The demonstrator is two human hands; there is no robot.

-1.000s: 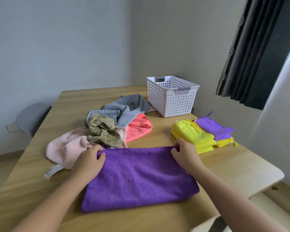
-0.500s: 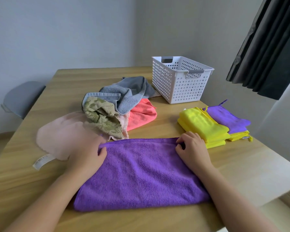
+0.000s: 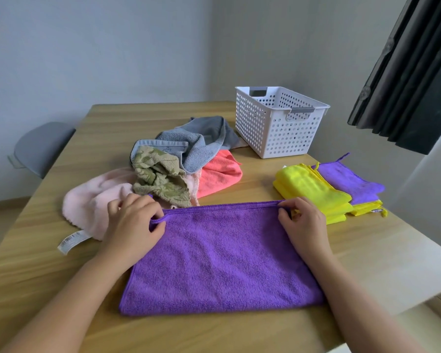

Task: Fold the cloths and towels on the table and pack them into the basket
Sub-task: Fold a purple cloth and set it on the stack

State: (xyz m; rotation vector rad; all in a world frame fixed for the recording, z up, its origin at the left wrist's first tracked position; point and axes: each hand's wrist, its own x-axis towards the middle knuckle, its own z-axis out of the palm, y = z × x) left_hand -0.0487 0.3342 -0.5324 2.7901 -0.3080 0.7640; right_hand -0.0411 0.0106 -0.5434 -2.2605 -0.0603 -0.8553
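Note:
A purple cloth (image 3: 222, 258) lies folded in half on the wooden table (image 3: 362, 253) in front of me. My left hand (image 3: 133, 220) pinches its far left corner and my right hand (image 3: 303, 222) pinches its far right corner. Behind it sits a loose heap: a pink towel (image 3: 92, 202), an olive patterned cloth (image 3: 161, 177), a grey towel (image 3: 201, 141) and a coral cloth (image 3: 219, 174). To the right lie folded yellow cloths (image 3: 313, 189) and a folded purple cloth (image 3: 346, 182) on another yellow one. The white perforated basket (image 3: 278, 123) stands at the far right, with nothing seen inside it.
A grey chair (image 3: 41, 146) stands beyond the table's left edge. A dark curtain (image 3: 413, 72) hangs at the upper right. The table's right edge runs close to the folded stacks, and grey walls close the far side.
Both hands went from lying on the purple cloth's far edge to pinching its far corners. The camera view has shifted a little.

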